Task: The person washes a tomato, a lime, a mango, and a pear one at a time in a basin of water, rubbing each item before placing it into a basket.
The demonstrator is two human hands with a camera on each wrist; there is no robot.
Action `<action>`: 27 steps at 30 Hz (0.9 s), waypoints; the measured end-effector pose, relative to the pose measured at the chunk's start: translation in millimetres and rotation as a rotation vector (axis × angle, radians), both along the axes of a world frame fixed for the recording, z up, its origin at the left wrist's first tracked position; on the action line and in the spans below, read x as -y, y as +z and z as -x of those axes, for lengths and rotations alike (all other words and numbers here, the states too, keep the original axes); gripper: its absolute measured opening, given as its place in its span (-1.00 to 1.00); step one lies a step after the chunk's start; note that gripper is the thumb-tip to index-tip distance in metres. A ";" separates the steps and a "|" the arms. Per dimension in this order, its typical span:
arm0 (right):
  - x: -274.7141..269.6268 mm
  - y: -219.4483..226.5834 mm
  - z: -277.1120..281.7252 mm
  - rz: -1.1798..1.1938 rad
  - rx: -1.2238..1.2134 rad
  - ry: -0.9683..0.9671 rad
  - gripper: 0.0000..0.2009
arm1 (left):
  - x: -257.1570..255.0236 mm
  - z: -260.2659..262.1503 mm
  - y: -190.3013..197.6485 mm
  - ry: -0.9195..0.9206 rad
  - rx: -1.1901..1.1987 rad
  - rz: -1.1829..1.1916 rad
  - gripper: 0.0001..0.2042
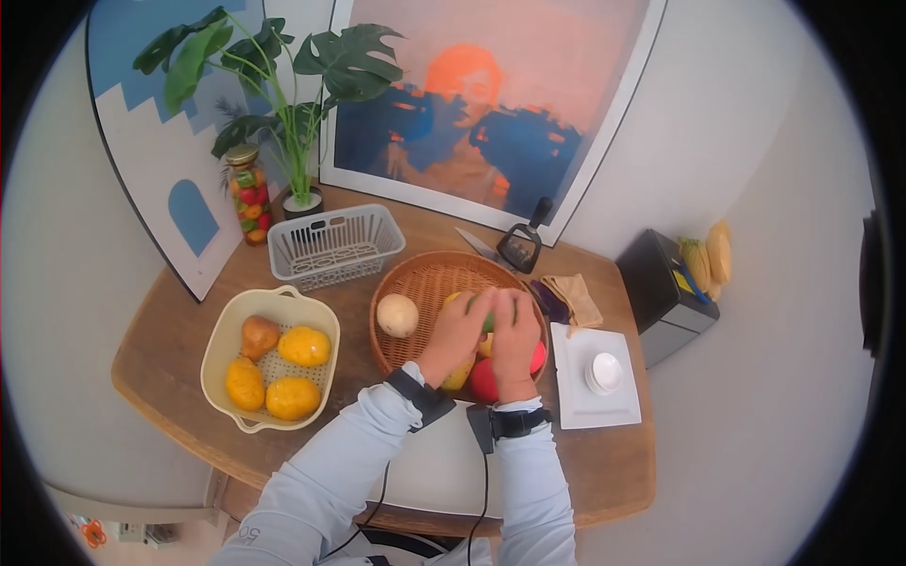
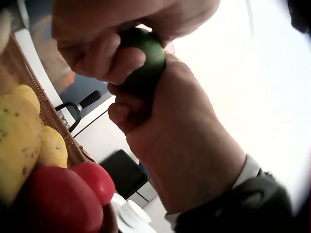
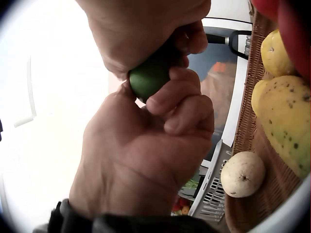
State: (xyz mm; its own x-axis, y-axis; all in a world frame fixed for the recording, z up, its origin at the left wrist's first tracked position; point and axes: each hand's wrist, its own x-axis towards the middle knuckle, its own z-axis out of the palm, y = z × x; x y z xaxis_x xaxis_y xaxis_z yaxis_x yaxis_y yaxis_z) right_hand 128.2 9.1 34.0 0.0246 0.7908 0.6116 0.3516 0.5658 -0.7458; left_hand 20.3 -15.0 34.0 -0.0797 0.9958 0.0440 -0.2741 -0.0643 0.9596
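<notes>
Both hands grip a smooth dark green fruit or vegetable point(image 1: 488, 319) point(image 2: 151, 58) point(image 3: 148, 78) above a round wicker basket point(image 1: 381, 356). My left hand point(image 1: 455, 338) point(image 2: 116, 36) point(image 3: 146, 150) curls round one end, my right hand point(image 1: 516, 344) point(image 2: 182, 136) point(image 3: 150, 36) round the other, and fingers hide much of it. Beneath them in the basket lie red produce point(image 1: 483, 380) point(image 2: 63, 201), a spotted yellow fruit point(image 2: 17, 141) point(image 3: 286, 116) and a smaller yellow one point(image 2: 52, 148) point(image 3: 275, 53). A pale round one point(image 1: 397, 315) point(image 3: 243, 174) sits at the basket's left.
At left, a cream colander point(image 1: 215, 373) holds several yellow and brown items. Behind are a grey basket point(image 1: 335, 247), jar point(image 1: 250, 198) and potted plant point(image 1: 300, 179). A knife point(image 1: 477, 243) and black-handled tool point(image 1: 521, 247) lie behind the wicker basket; a white plate point(image 1: 576, 401) is right.
</notes>
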 end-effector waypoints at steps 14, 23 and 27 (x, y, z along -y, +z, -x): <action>-0.9 -1.9 -1.4 0.050 -0.073 0.000 -0.68 | 2.5 -2.3 1.2 0.077 -0.210 -0.129 -0.56; -5.0 -1.0 -5.9 0.171 -0.121 -0.015 -0.65 | -14.1 -19.6 -21.2 0.414 -0.462 -0.580 -0.67; -6.7 -3.8 -14.4 0.214 -0.053 0.006 -0.63 | 7.5 -11.8 3.9 0.071 -0.132 -0.139 -0.64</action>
